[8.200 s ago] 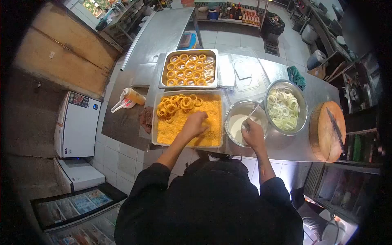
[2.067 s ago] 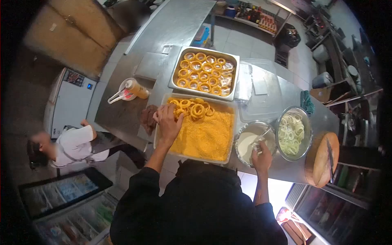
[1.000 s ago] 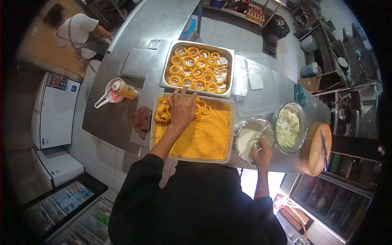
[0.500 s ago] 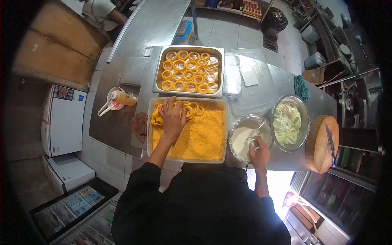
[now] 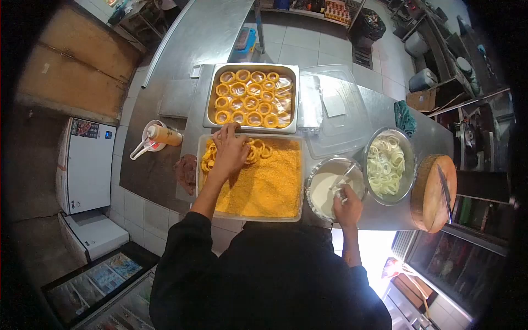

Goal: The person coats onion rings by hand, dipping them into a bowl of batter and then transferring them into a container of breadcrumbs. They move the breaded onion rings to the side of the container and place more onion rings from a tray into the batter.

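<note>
My left hand point(image 5: 231, 151) is closed at the back left of a plastic container point(image 5: 302, 181) of orange breadcrumbs point(image 5: 258, 190). Its fingertips pinch what looks like a breaded onion ring point(image 5: 235, 126), close to the front rim of the steel tray point(image 5: 295, 104). More breaded rings point(image 5: 257, 149) lie on the crumbs beside that hand, partly hidden by it. Over a bowl point(image 5: 312, 206) of pale batter point(image 5: 325, 187), my right hand point(image 5: 347, 206) has its fingers pressed together and smeared white; I cannot tell what they hold. A metal utensil point(image 5: 348, 169) leans in the batter just behind it.
Rows of breaded rings point(image 5: 253, 89) sit on plastic film in the steel tray. Sliced onion rings point(image 5: 386, 165) fill a metal bowl point(image 5: 410, 179) at right. Beyond stands a round chopping board point(image 5: 426, 192) with a knife point(image 5: 444, 190). A sauce bottle point(image 5: 165, 135) lies at left.
My left hand has risen from the crumbs toward the tray. My right hand stays over the batter, slightly shifted. The person at the back left is now mostly out of view.
</note>
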Demonstrator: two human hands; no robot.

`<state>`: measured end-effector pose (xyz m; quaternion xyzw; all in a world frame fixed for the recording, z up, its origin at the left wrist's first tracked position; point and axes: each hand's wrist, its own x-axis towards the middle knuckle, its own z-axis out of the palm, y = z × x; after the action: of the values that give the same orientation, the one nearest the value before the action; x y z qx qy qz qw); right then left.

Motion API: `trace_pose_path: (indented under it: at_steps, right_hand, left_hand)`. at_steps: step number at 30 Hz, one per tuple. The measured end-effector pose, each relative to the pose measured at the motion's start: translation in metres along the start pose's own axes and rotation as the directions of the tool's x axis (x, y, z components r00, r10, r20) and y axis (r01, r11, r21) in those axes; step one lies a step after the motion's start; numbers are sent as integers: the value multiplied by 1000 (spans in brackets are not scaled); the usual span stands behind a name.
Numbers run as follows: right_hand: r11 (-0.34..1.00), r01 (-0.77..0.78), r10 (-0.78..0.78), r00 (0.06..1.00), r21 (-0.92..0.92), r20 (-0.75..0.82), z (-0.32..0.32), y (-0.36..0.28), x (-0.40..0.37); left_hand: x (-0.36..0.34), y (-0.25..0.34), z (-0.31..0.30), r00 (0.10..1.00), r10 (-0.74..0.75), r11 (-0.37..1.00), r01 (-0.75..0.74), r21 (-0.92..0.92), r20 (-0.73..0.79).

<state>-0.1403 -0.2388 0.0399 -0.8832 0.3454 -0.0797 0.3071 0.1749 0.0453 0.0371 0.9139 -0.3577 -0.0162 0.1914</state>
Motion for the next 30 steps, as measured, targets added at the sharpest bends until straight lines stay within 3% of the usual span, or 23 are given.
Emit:
trace_pose_path:
  at_steps: [4,7,9,13,15,23,30]
  right_hand:
    - [1000,27,-28,1000,-7,-12,0,1,0]
    - [1000,11,-11,1000,2,-9,1,1,0]
    - [999,28,-29,999,-16,-15,1,2,0]
    - [1000,4,-4,1000,7,-3,0,-2,1]
    - [1000,2,-1,1000,23,-13,0,-1,0]
    - [1000,-4,4,1000,5,-2,-1,-1,0]
    - [999,32,-32,999,18,-9,-1,2,0]
  left_hand:
    - [1,0,-6,1000,-7,1000,6,-28,-20]
    - [7,5,-15,997,-74,983,76,-166,19]
    - [14,8,-20,987,-155,915,159,-372,43]
    - [44,22,-12,992,-122,840,119,-529,30]
    - [62,37,1,989,-106,814,28,-581,-101]
    - [109,34,70,994,6,919,-50,-390,-112]
    - [100,41,59,992,95,961,-114,-253,-84]
